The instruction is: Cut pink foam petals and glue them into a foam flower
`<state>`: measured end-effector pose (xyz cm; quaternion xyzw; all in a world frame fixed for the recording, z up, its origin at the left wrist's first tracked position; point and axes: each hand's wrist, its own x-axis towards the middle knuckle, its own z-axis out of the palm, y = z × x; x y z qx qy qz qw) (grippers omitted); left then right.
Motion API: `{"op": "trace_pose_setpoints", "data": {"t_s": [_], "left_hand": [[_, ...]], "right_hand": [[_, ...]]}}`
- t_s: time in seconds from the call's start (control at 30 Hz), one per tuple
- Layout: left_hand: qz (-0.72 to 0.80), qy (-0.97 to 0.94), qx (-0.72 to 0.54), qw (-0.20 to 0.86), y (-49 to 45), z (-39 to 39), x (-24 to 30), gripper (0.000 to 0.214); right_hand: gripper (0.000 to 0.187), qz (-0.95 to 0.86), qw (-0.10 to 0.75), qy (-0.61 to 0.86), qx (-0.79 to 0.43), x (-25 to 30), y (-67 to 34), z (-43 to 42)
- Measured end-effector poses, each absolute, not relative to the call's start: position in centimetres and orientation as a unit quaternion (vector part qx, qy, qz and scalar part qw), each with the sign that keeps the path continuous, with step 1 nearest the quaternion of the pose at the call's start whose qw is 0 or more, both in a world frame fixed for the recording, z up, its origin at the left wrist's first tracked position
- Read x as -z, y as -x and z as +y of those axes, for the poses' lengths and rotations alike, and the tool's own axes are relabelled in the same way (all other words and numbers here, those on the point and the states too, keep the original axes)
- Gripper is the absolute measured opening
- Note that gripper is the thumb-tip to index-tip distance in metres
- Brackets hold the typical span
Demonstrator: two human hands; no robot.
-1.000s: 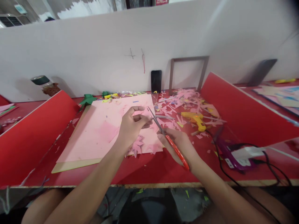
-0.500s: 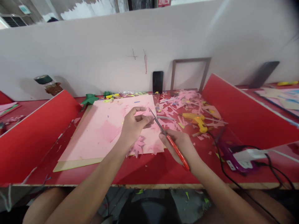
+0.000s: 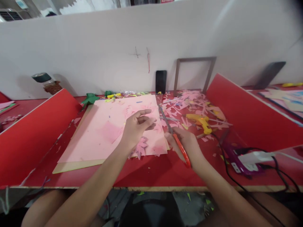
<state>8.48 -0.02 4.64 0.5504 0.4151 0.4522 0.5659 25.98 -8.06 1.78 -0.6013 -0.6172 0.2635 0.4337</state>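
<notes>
My right hand grips scissors by their red handles. Their dark blades point up and away, just right of the pink paper sheets and apart from my other hand. Above the sheets, my left hand is closed in a pinch, thumb against fingers, the index finger bent above. Whatever lies between those fingertips is too small or too close in colour to the paper to make out. Below that hand, a pink cut-paper flower with pointed petals lies near the sheets' front edge.
Pink paper scraps pile up at the back right, near a yellow glue gun. A purple power strip with cables lies farther right. A black phone and a brown frame lean on the wall. Red dividers flank the table.
The scissors and my right hand have drawn slightly right, so the blade tips are now away from my left fingertips. My left hand stays nearly in place, still pinched.
</notes>
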Motion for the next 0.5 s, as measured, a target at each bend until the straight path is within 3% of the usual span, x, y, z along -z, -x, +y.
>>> {"op": "trace_pose_setpoints", "data": {"t_s": [0.23,0.5], "left_hand": [[0.421,-0.628,-0.438,0.487,-5.5,-1.2,-3.1,0.011],[0.398,-0.633,-0.397,0.532,-3.0,-2.9,-2.8,0.017]], "right_hand": [[0.042,-0.632,0.411,0.559,-0.344,-2.2,-26.8,-8.1],[0.031,-0.654,0.345,0.616,-0.270,-0.9,-25.9,-8.7]]}}
